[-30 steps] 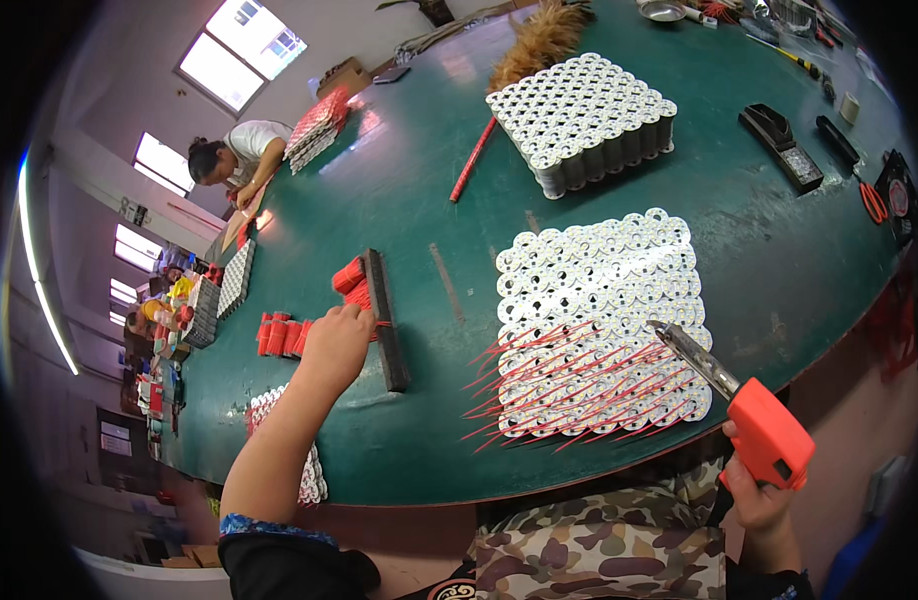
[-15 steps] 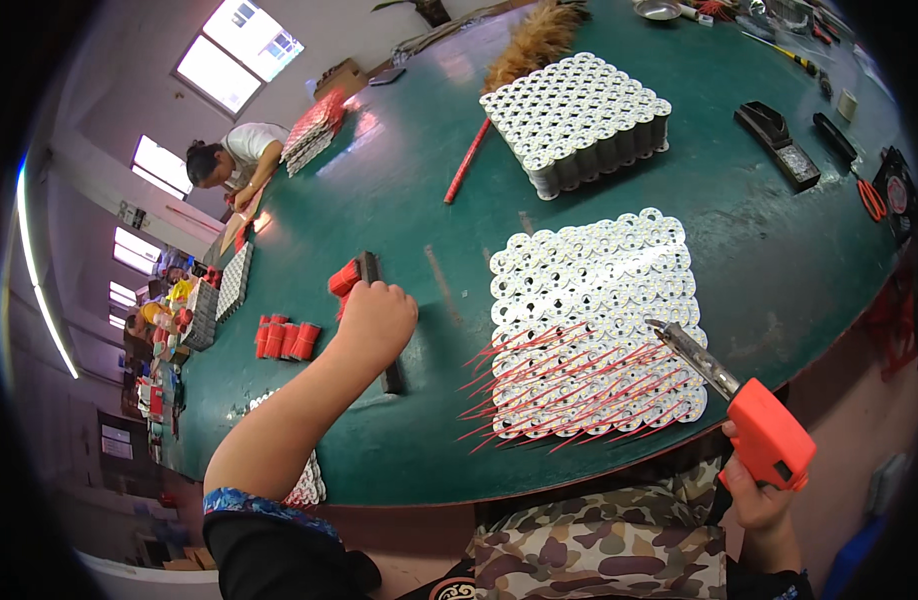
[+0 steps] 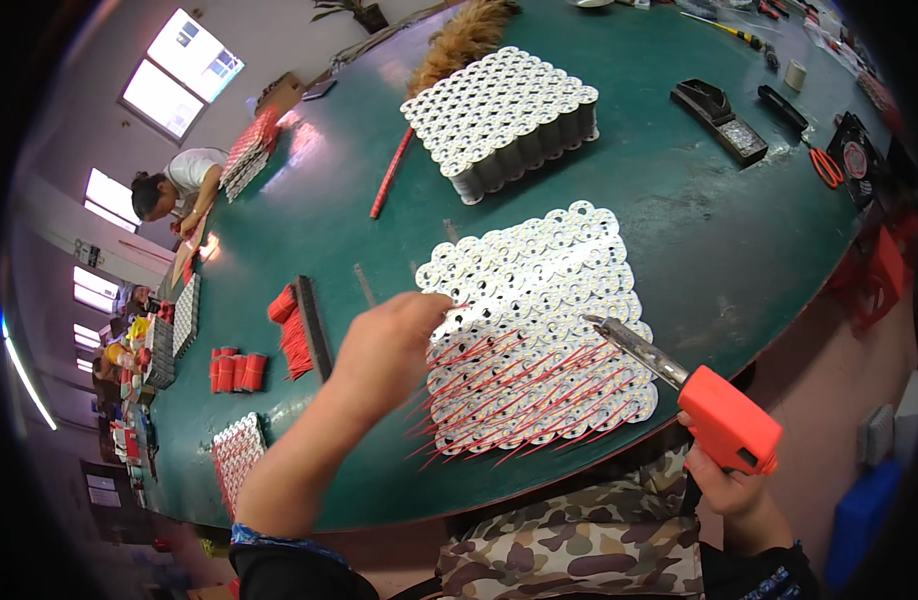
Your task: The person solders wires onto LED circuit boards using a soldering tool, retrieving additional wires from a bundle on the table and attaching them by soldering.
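The left hand (image 3: 391,345) pinches a thin red wire (image 3: 453,306) at the near battery pack's (image 3: 539,330) left edge on the green table (image 3: 699,230), while the right hand (image 3: 731,487) grips an orange soldering gun (image 3: 724,415) whose tip hovers over the pack's wired rows.

Left hand (image 3: 394,345) pinches a thin red wire (image 3: 457,307) at the near battery-cell pack (image 3: 539,330) on the green table (image 3: 699,220). Right hand (image 3: 734,495) grips an orange soldering gun (image 3: 724,415), tip over the pack.

Green table (image 3: 679,220); white-silver cell pack (image 3: 539,330), red wires (image 3: 499,385); orange-red soldering gun (image 3: 729,420); camouflage trousers (image 3: 579,550)
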`<state>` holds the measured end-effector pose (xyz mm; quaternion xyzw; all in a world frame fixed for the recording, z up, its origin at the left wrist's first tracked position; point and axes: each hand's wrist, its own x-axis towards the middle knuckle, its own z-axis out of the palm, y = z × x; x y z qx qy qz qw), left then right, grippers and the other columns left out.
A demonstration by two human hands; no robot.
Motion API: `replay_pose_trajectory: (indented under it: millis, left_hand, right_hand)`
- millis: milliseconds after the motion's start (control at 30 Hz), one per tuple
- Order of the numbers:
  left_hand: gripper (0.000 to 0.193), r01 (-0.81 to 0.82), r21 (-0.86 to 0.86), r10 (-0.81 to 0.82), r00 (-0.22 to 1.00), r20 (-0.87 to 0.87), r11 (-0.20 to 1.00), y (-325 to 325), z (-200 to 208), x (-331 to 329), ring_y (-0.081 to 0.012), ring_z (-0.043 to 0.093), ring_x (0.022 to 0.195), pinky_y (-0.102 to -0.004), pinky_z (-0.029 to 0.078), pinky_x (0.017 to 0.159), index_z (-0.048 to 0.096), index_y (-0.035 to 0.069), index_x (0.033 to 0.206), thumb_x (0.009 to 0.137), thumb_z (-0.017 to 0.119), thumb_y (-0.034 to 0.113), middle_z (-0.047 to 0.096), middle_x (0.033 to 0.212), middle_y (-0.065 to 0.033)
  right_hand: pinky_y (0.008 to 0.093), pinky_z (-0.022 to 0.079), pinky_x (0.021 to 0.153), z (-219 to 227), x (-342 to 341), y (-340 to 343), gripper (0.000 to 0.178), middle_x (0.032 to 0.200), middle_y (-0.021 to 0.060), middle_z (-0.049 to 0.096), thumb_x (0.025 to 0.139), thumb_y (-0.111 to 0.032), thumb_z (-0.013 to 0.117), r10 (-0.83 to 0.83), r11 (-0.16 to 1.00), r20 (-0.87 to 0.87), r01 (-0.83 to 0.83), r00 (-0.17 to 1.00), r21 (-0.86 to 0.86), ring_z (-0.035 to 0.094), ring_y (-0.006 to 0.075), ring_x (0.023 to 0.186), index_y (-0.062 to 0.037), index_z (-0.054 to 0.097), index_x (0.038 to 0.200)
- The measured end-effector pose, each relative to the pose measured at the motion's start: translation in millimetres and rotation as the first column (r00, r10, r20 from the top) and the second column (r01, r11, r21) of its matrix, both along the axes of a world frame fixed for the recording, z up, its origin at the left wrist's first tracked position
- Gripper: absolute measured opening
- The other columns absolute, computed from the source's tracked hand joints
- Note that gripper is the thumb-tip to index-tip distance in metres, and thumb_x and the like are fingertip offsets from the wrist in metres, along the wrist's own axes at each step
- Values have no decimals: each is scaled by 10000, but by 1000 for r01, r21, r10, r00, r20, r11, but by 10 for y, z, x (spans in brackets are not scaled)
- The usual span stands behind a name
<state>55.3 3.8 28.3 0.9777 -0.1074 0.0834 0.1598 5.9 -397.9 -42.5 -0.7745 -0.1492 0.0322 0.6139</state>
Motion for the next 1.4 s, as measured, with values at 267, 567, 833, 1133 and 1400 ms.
replay_pose_trajectory:
  millis: [267, 567, 833, 1133, 1400]
  left_hand:
    - [273, 78, 146, -107, 974, 202, 986, -635, -141, 82, -289, 649, 776, -400, 528, 645, 686, 73, 1017, 758, 653, -6, 614, 869, -72]
    - [219, 126, 200, -165, 968, 188, 972, -678, -285, 45, -244, 631, 741, -387, 507, 623, 699, 78, 999, 783, 670, 84, 599, 840, -50]
    - [226, 159, 176, -190, 966, 174, 972, -686, -299, 22, -228, 602, 711, -377, 484, 610, 683, 75, 987, 763, 663, 101, 562, 818, -48]
    - [228, 183, 172, -210, 964, 160, 968, -675, -314, 26, -218, 583, 714, -371, 478, 602, 669, 61, 989, 769, 663, 122, 528, 821, -48]
    - [208, 177, 171, -203, 968, 150, 969, -688, -300, 30, -224, 584, 711, -375, 482, 606, 662, 54, 970, 772, 661, 119, 529, 813, -57]
  right_hand:
    - [382, 557, 842, 36, 156, 34, 418, 1139, 180, 675, 767, -103, 769, 97, 994, 93, -93, 991, -54, 701, 301, 950, 19, 669, 1153]
    - [362, 590, 748, -5, 352, 40, 476, 1155, 181, 669, 789, -108, 782, 243, 964, 360, -182, 901, -195, 724, 302, 866, 37, 604, 1205]
    - [365, 590, 737, 147, 446, 203, 543, 1113, 169, 687, 764, -29, 790, 310, 947, 280, -267, 909, -181, 727, 295, 845, 57, 571, 1253]
    - [372, 591, 711, 195, 508, 311, 584, 1028, 185, 724, 758, 2, 785, 323, 943, 306, -279, 896, -180, 737, 315, 817, 54, 529, 1281]
    - [370, 588, 673, 219, 507, 348, 591, 997, 187, 720, 744, 8, 797, 309, 948, 336, -257, 890, -189, 739, 321, 773, 45, 534, 1272]
